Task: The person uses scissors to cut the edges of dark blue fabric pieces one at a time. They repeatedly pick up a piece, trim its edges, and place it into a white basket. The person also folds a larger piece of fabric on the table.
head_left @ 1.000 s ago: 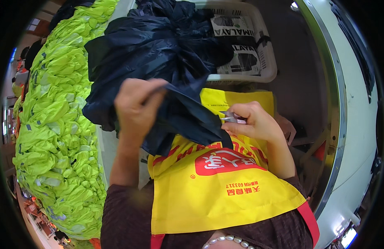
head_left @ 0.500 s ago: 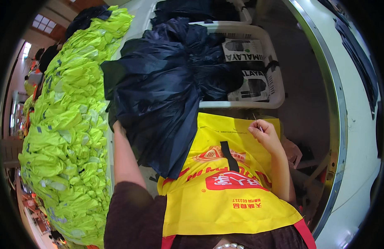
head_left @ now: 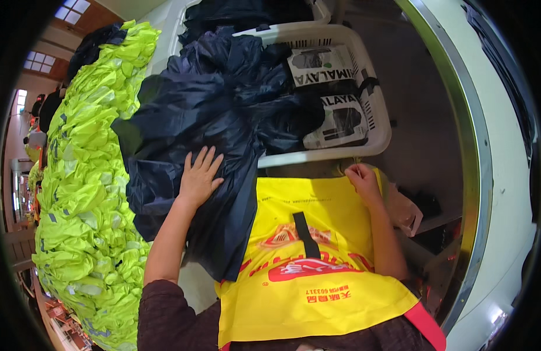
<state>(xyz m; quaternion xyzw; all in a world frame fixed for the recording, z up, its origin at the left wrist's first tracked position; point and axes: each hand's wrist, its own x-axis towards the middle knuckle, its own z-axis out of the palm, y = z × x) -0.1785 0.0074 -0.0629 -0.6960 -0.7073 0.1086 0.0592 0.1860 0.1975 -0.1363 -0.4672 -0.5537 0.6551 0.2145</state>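
Observation:
A dark navy garment (head_left: 235, 193) of thin, slightly shiny cloth lies bunched across the work surface. Its far part spills over a white plastic basket (head_left: 376, 137). My left hand (head_left: 200, 178) rests flat on this cloth with its fingers stretched out, holding nothing. Beside the near right corner of the basket, my right hand (head_left: 363, 177) is closed in a pinch, above the far right edge of my yellow apron (head_left: 305, 196). A thin pointed metal tool (head_left: 356, 160) sticks up from those fingers; its exact kind is too small to tell.
A long heap of neon yellow garments (head_left: 89, 205) runs along the left. Printed packages (head_left: 338, 126) lie in the basket, and another basket with dark cloth (head_left: 247, 17) stands behind. At right is a pale table (head_left: 504, 193) with a metal edge (head_left: 480, 175).
My left hand has come out from under the garment's left side and now lies on top of it. The cloth is spread further left. My right hand still holds the pointed tool.

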